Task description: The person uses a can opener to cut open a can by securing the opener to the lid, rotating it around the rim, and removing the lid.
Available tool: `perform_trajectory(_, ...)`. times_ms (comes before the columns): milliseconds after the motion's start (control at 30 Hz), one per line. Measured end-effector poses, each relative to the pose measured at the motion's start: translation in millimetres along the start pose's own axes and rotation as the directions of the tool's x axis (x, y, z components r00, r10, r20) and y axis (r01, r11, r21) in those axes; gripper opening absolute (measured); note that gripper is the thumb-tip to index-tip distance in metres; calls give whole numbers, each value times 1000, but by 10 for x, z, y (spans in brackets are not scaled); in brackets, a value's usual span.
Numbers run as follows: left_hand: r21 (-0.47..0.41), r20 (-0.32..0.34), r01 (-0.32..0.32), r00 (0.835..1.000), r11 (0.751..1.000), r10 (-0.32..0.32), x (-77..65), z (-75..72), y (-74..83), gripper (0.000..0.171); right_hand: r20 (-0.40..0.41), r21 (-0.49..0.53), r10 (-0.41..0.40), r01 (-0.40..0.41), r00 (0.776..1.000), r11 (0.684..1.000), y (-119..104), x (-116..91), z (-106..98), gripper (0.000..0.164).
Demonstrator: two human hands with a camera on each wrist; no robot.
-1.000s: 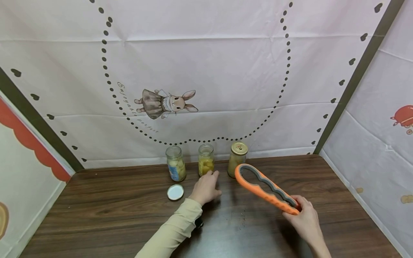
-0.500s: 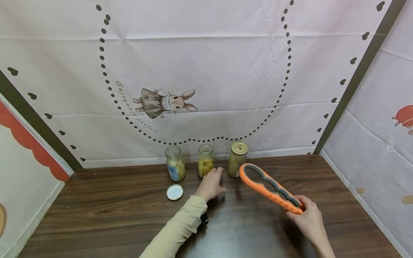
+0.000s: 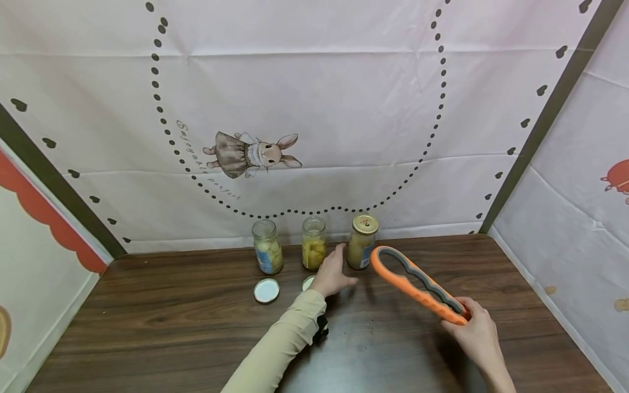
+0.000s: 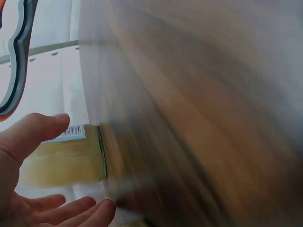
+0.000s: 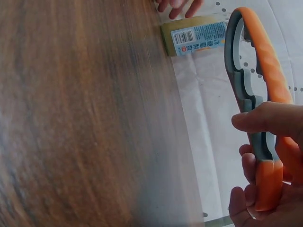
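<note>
My left hand [image 3: 332, 274] reaches toward a lidded jar [image 3: 362, 243] with a gold cap, thumb and fingers spread apart. In the left wrist view that jar [image 4: 66, 158] shows between thumb and fingers, and I see no clear contact. My right hand [image 3: 475, 330] grips one end of an orange and grey jar opener [image 3: 422, 286], whose looped end points at the lidded jar. The right wrist view shows my thumb laid across the opener [image 5: 277, 71]. Left of the lidded jar stand two uncapped jars, the middle one [image 3: 313, 248] and the left one [image 3: 267, 251].
A jar lid [image 3: 267, 291] lies white side up before the left jar. Another lid [image 3: 308, 283] is partly covered by my left hand. Behind the wooden table [image 3: 162, 305] hangs a printed white cloth [image 3: 344, 120], close to the jars.
My left hand has moved right, from before the middle jar toward the lidded jar, uncovering part of a second lid. The right hand and jar opener have shifted slightly right.
</note>
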State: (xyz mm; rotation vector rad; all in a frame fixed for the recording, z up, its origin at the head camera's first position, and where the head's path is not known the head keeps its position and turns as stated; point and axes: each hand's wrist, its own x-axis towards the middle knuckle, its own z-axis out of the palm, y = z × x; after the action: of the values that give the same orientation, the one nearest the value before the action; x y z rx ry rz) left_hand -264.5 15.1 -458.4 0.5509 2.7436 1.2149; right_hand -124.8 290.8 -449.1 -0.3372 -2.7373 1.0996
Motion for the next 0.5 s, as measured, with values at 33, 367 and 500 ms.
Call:
perform_trajectory(33, -28, -3, 13, 1000, 1000, -13, 27, 14, 12, 88, 1, 1, 3, -3, 1000, 1000, -2, 1, -4, 45)
perform_trajectory(367, -108, -78, 15, 997, 994, -24, 250, 109, 50, 83, -17, -5, -3, 3, 1000, 1000, 4, -12, -19, 43)
perform_trajectory(500, -130, -130, 3, 991, 991, -20, 296, 160, 34, 76, -17, -5, 1, -1, 1000, 1000, 11, -22, -31, 42)
